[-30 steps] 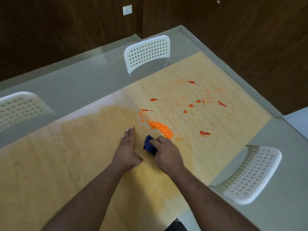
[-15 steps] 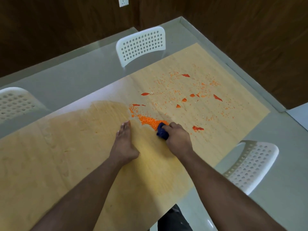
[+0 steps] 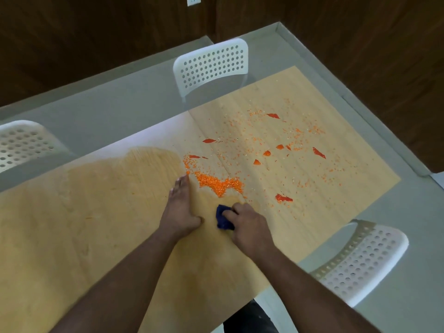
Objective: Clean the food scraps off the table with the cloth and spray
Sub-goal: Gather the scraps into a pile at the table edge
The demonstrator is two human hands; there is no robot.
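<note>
Dark brown wood panelling (image 3: 96, 39) closes off the far side of the room, with a white wall socket (image 3: 193, 0) at the top edge. Below it runs a grey floor (image 3: 108, 109) with a raised grey skirting along the wall. The light wooden table (image 3: 60, 224) fills most of the view; its near and left part is darker and looks damp, its far right part paler. Three white perforated chairs stand round it: one at the far side (image 3: 211, 63), one at the left (image 3: 21, 143) and one at the near right (image 3: 362, 263).

Orange food scraps (image 3: 218, 183) lie on the table's far right half: a dense heap of small grains just beyond the hands, thin scattered grains farther out, and several larger red-orange pieces (image 3: 283, 197) among them.

The left hand (image 3: 181, 207) lies flat on the table, fingers straight and together, pointing at the heap, the fingertips just short of the nearest grains; it holds nothing. The right hand (image 3: 247, 223) is curled over a bunched dark blue cloth (image 3: 223, 216) and presses it on the table. The cloth sticks out to the left of the fingers, between the two hands, near the heap but apart from it
</note>
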